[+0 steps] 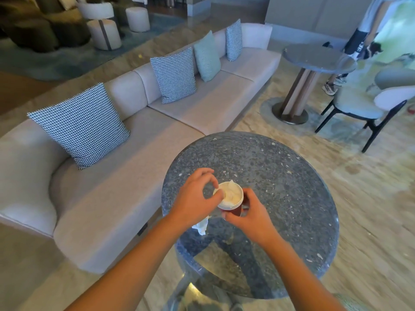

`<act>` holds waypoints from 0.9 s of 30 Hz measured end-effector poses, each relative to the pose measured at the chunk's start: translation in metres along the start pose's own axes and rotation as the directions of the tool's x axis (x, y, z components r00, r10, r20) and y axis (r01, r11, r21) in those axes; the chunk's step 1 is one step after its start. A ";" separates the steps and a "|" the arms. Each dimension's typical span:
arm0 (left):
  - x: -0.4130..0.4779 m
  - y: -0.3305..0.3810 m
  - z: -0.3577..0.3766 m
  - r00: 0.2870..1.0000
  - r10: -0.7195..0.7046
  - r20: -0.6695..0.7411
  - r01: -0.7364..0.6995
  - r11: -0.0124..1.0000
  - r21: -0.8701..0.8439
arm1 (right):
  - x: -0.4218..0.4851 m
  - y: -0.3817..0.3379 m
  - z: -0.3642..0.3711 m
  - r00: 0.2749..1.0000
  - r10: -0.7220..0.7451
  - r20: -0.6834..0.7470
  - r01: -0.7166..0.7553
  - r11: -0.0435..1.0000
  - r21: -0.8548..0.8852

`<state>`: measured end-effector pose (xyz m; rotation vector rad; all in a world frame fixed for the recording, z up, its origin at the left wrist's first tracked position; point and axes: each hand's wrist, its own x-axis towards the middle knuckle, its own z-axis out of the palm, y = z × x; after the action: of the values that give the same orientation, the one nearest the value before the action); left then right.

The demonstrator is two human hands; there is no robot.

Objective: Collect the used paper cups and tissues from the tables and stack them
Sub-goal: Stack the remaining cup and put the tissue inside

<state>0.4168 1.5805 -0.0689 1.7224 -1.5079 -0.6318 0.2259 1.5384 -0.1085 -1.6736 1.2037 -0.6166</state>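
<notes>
Here, in the head view, the right hand [249, 214] is curling its fingers round the red wall of the paper cup [234, 209]. The cup is sitting on or just above the speckled round table [269, 171]; I cannot tell which. Across the cup from that grip, the left hand [195, 198] is pinching the white tissue [231, 194] bulging from the cup's mouth. The cup is likely light and thin-walled, so a hard squeeze would be buckling it; the low wall, where the right hand is holding, looks the soundest place. The tissue is soft and limp, probably springing back unless pressed down. A second tissue [201, 227] is lying just nearward of the grip, under the left wrist, close to the table's edge. Beyond and rightward of the grip, bare tabletop is giving room.
</notes>
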 end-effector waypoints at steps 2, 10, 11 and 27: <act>-0.005 -0.006 -0.008 0.998 0.010 0.054 -0.012 1.000 0.023 | 0.001 -0.001 0.005 1.000 0.009 0.005 -0.009 1.000 -0.007; -0.008 -0.028 -0.009 0.993 0.032 0.117 -0.039 0.998 0.054 | 0.008 -0.004 0.026 1.000 0.009 0.019 -0.009 1.000 -0.011; -0.008 -0.030 -0.008 0.991 0.031 0.130 -0.037 0.998 0.048 | 0.009 -0.005 0.028 1.000 0.007 0.017 -0.007 1.000 -0.013; 0.007 -0.161 -0.001 0.949 -0.269 0.163 0.231 0.947 0.222 | 0.019 0.018 0.058 0.987 0.156 -0.041 -0.158 0.986 -0.055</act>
<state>0.5172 1.5779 -0.1954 2.0816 -1.5369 -0.8208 0.2720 1.5433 -0.1514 -1.6027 1.3766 -0.5208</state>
